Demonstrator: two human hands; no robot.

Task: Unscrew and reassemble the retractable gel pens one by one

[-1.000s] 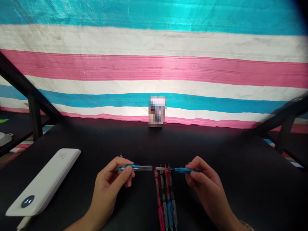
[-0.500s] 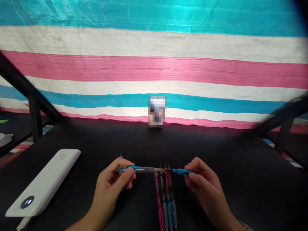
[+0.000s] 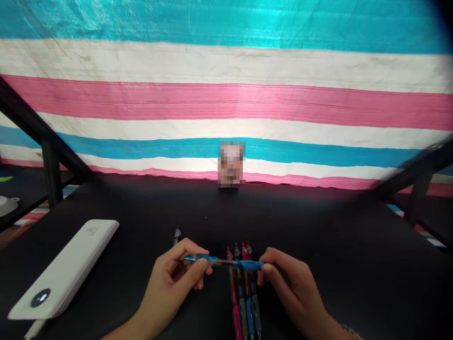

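A blue pen (image 3: 226, 263) with a clear barrel is held level between my two hands, above the table. My left hand (image 3: 182, 274) pinches its clip end between thumb and fingers. At the other end, the thumb and fingertips of my right hand (image 3: 286, 278) close on the tip beyond the blue grip. The clear barrel and blue grip meet. Beneath it several pens (image 3: 244, 302) with pink, grey and blue grips lie side by side, pointing away from me. Another pen (image 3: 177, 233) lies behind my left hand, which hides most of it.
On the left of the black table (image 3: 148, 203) lies a white power bank (image 3: 67, 269) with a lit display and a cable. A small blurred-out upright object (image 3: 231, 165) stands at the back, before a striped sheet (image 3: 226, 104). Black frame bars (image 3: 53, 170) flank the table.
My hands have come closer together and slightly lower. The pen's two parts, apart before with the inner refill showing between them, have closed up.
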